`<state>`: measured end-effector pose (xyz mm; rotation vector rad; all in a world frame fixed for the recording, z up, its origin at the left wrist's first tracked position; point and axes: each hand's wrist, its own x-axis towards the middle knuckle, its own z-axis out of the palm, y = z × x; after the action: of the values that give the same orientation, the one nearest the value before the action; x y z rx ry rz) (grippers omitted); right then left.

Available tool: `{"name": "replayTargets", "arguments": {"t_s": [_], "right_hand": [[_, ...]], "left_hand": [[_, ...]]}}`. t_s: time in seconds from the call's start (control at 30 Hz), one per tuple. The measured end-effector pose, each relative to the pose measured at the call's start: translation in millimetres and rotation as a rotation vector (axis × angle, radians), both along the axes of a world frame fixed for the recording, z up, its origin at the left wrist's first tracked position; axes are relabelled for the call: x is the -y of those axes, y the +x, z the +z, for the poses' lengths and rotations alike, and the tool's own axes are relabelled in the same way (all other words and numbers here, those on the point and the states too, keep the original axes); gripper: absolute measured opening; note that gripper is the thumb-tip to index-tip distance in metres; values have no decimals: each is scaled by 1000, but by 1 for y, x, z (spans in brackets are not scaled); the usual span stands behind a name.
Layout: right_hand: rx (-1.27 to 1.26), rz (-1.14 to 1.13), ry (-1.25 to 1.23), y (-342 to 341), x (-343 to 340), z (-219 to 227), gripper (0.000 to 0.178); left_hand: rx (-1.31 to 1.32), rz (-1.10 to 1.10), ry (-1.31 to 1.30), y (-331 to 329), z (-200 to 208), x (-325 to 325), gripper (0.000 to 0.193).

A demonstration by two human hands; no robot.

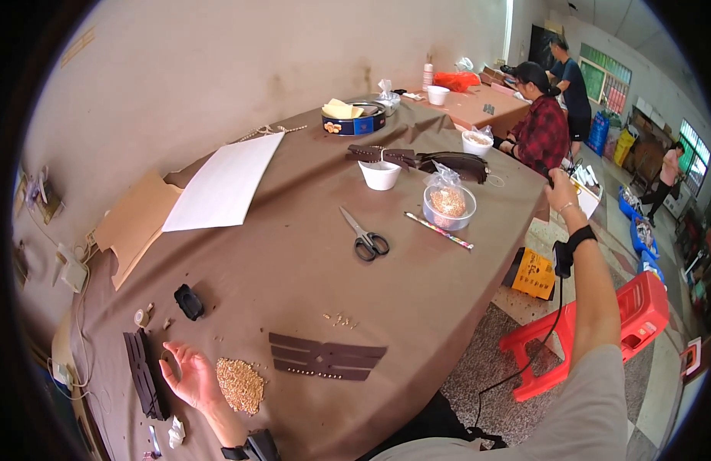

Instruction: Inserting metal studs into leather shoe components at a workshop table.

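My left hand [194, 376] rests at the table's near left, palm turned up, fingers loosely curved and apart, holding nothing. It lies between a stack of dark brown slotted strips [143, 373] and a heap of gold beads [241, 385]. Right of the heap lies a dark brown slotted piece [325, 356] with a row of small beads along its lower edge; a few loose beads [340, 320] are scattered above it. My right arm stretches out past the table's right edge. The right hand [561, 192] is closed, with something small and dark at its fingers that I cannot make out.
Black-handled scissors [363, 237], a patterned stick [438, 230], a clear tub [449, 207] with bagged beads and a white cup [379, 175] stand mid-table. White board [225, 184] lies far left. A red stool [578, 330] stands right. People [541, 127] work beyond.
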<state>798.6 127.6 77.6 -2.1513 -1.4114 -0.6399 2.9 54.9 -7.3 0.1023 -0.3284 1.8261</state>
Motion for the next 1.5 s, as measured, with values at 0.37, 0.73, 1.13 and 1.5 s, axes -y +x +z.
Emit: {"name": "replayTargets", "arguments": {"t_s": [0.37,0.73,1.13,1.5], "right_hand": [[133,-74,-187,13,-60,2,41],[-1,34,-181,-13,-129,-68,41],[-319,287,-210,125,-164,-182,48],[-57,306,-115,-133,-13,-158,44]], "left_hand": [[-265,118,-61,13,36,15,29],[-907,471,-675,-40,55,156,21],[-1445,954,-1305,-46,52,210,14],[-2417,1149,-1071,9,-17,208,13]]}}
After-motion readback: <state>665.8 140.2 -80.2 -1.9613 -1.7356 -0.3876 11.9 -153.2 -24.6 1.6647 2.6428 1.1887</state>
